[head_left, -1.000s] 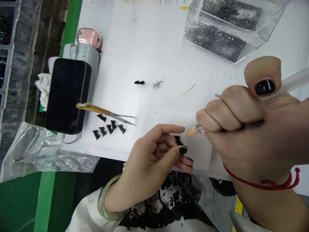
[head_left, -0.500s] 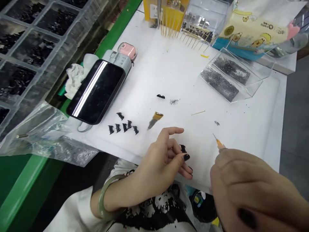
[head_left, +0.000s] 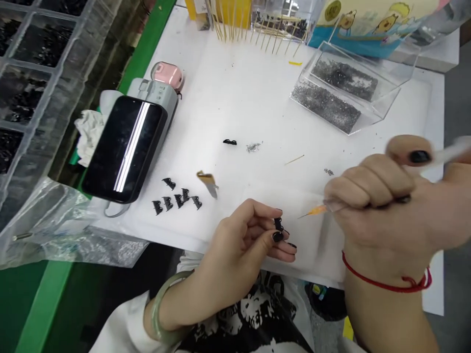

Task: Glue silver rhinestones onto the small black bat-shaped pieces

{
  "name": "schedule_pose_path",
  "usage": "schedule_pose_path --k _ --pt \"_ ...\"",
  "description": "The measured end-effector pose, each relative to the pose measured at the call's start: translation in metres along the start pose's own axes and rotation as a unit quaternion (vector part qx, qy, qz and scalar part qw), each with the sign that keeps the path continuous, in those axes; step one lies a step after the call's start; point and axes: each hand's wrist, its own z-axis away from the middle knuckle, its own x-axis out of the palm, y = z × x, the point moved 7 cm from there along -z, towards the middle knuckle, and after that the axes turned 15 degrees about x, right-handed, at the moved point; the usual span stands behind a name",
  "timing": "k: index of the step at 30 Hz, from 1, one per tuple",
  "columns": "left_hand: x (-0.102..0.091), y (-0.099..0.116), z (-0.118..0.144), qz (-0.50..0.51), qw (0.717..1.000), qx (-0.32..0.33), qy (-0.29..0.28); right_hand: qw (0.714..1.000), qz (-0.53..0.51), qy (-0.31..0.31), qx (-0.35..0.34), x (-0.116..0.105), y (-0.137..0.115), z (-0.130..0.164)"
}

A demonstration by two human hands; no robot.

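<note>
My left hand (head_left: 235, 260) pinches a small black bat-shaped piece (head_left: 278, 224) between thumb and forefinger, low over the front of the white work surface (head_left: 235, 93). In my right hand (head_left: 382, 206) is a syringe with an orange-based needle (head_left: 316, 210), its tip pointing left, a short gap from the black piece. The syringe's barrel is mostly hidden by my curled fingers. Several similar black pieces (head_left: 178, 200) lie to the left. Another black piece (head_left: 230, 142) lies farther back, beside a small heap of tiny silvery bits (head_left: 253, 147).
A phone (head_left: 125, 147) lies at left by a pink case (head_left: 167, 74). Clear trays of dark grains (head_left: 327, 105) stand at back right, thin sticks (head_left: 272, 37) at the back. A folded yellowish scrap (head_left: 206, 177) and a loose stick (head_left: 295, 160) lie mid-surface. Compartment boxes (head_left: 55, 73) border the left.
My right hand has turned and risen, swinging the needle tip leftward closer to the black piece. My left forefinger has come down onto that piece. The camera view has shifted slightly.
</note>
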Motion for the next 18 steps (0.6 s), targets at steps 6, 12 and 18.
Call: schedule_pose_path --k 6,12,18 --pt "0.0 0.008 0.002 -0.014 0.999 -0.012 0.027 0.989 -0.041 0.138 0.035 0.013 0.014 -0.008" --pt "0.0 0.008 0.003 -0.011 0.999 -0.018 0.044 0.978 -0.046 0.168 0.116 0.007 0.018 -0.012" --pt "-0.001 0.008 0.004 -0.017 0.998 -0.017 0.051 0.986 -0.033 0.092 0.137 0.006 0.024 -0.016"
